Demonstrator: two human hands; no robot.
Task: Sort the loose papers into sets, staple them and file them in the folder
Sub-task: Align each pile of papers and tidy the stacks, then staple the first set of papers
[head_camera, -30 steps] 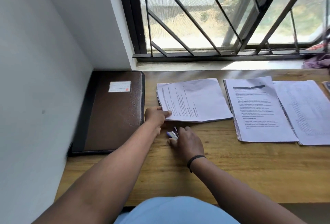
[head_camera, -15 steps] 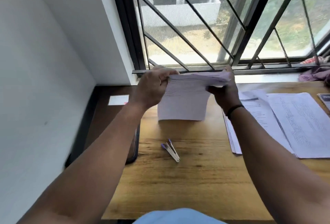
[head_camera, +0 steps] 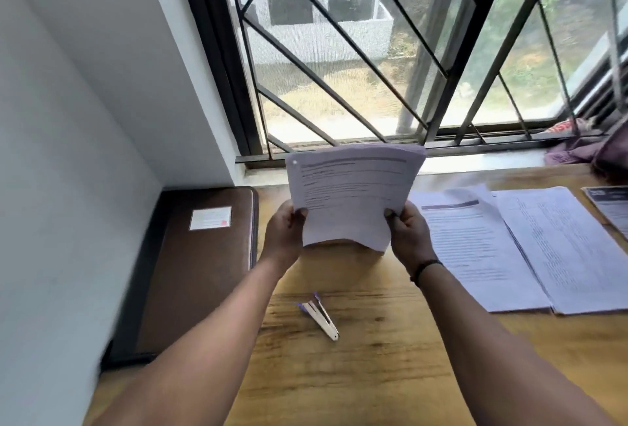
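both hands up off the desk w/ one paper set (head_camera: 353,194) held upright between them, above the wooden desk (head_camera: 373,374), in front of the window. left hand (head_camera: 283,238) grips the set's lower left edge, thumb on the front; right hand (head_camera: 409,237) grips the lower right edge the same way.

change: 1 s ago this set lay flat on the desk, left hand on its corner, right hand at the stapler. half a sec ago it was lifted, pinched along the top edge. now grip has moved to the lower sides, printed face toward the camera. stapler (head_camera: 319,315) is let go, lying on the desk below the hands, jaws splayed open.

meaning (judgement): looks like squaring or checking the sheets. can't tell if a staple is in; pale dot at top left corner, too blurry to call.

brown folder (head_camera: 190,269) closed, left of the hands by the wall, so nothing filed from this set yet. two more stacks (head_camera: 516,249) flat on the desk to the right, untouched.

next prob: staple if not done, then open folder.
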